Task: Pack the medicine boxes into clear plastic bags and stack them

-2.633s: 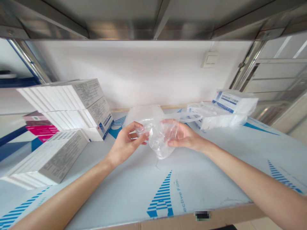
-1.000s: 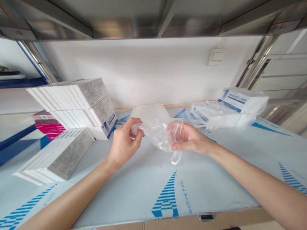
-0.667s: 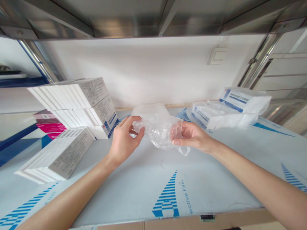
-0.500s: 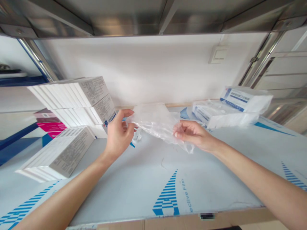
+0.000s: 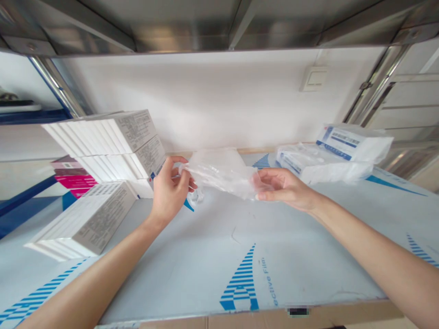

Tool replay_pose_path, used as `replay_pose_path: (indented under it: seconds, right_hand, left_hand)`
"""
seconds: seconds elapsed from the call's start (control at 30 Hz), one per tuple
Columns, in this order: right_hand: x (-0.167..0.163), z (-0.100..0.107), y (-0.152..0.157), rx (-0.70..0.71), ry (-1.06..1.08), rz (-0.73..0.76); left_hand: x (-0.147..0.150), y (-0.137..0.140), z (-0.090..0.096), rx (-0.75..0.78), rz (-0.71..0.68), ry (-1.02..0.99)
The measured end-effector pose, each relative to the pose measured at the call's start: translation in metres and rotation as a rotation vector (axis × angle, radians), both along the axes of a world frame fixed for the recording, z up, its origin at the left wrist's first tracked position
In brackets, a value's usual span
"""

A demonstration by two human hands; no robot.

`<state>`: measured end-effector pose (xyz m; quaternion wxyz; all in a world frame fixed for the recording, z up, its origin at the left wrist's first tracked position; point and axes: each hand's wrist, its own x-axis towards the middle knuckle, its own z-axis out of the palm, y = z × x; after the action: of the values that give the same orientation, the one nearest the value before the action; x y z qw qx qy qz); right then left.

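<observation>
A clear plastic bag (image 5: 219, 171) is stretched between my two hands, just above the film-covered shelf (image 5: 206, 269). My left hand (image 5: 171, 187) pinches its left edge between thumb and fingers. At the right edge, my right hand (image 5: 284, 189) grips the plastic, thumb below and fingers above. Something white shows within or behind the bag; I cannot tell which. Under the bag, near my left fingers, lies a small crumpled bit of clear plastic (image 5: 196, 195).
Stacked white printed boxes (image 5: 137, 146) stand at left, with a lower row of boxes (image 5: 99, 217) in front. Pink boxes (image 5: 75, 180) sit behind. Plastic-wrapped white packs (image 5: 329, 160) lie at the back right. A metal shelf (image 5: 185, 25) hangs overhead; a wall switch (image 5: 314, 78) is behind.
My right hand has shifted its hold on the bag's right edge, and the loose plastic that hung below it is gathered up. The left hand stays nearly in place.
</observation>
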<state>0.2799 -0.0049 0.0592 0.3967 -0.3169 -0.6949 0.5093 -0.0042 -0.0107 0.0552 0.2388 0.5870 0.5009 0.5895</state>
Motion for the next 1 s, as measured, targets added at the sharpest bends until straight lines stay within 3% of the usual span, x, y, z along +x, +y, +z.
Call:
replay_pose_path:
  seconds: [0.2, 0.33, 0.5, 0.63, 0.87, 1.0]
  right_hand:
    - [0.001, -0.004, 0.010, 0.359, -0.010, -0.435]
    - [0.001, -0.009, 0.015, 0.397, 0.016, -0.676]
    - [0.002, -0.013, 0.011, 0.572, -0.177, -0.740]
    - [0.004, -0.013, 0.009, 0.662, -0.261, -0.865]
    - [0.004, -0.009, 0.009, 0.848, -0.330, -0.874]
    - [0.004, -0.008, 0.010, 0.877, -0.290, -0.912]
  left_hand:
    - [-0.002, 0.005, 0.003, -0.049, -0.029, -0.224]
    - [0.000, 0.005, 0.004, -0.073, -0.031, -0.321]
    - [-0.002, 0.007, 0.002, -0.085, -0.095, -0.335]
    - [-0.002, 0.008, 0.002, -0.042, -0.048, -0.308]
    - [-0.002, 0.003, 0.001, -0.032, -0.008, -0.135]
    - [-0.003, 0.004, 0.001, -0.027, 0.016, -0.206]
